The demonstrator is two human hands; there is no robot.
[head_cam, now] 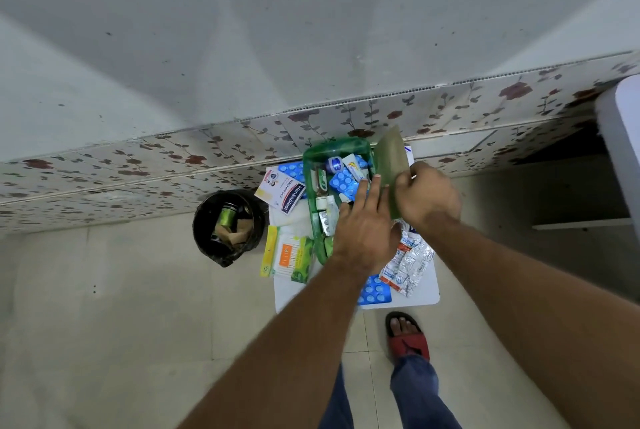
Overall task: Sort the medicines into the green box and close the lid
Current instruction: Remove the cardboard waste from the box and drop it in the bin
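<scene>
Medicines fill the green box [309, 165], which stands open on a small white table [427, 293] against the flower-patterned wall tiles [138, 165]. Inside the box you see blue blister packs [343, 183], a small round blue-and-white tin [334, 164], a white carton [354, 165] and several small bottles [322, 182] lying along its left side. The green lid [390, 165] stands tilted up at the right edge of the box. Your right hand [427, 194] grips the near part of that lid, fingers wrapped over its edge. Your left hand [365, 227] lies flat over the near end of the box, fingers extended and spread toward the blue blister packs; whether it holds anything underneath cannot be told. Items outside the box remain on the table: a Hansaplast box [289, 196] and another blue blister pack [292, 170] to the left, a pack of cotton buds [292, 255] with a yellow carton [270, 250] just beside it at the near left, silver and orange-printed blister strips [408, 264] at the near right, and one more blue blister pack [374, 290] at the near edge. A black bin [227, 226] holding scraps stands on the floor left of the table. Your foot in a red sandal [408, 338] shows below the table.
</scene>
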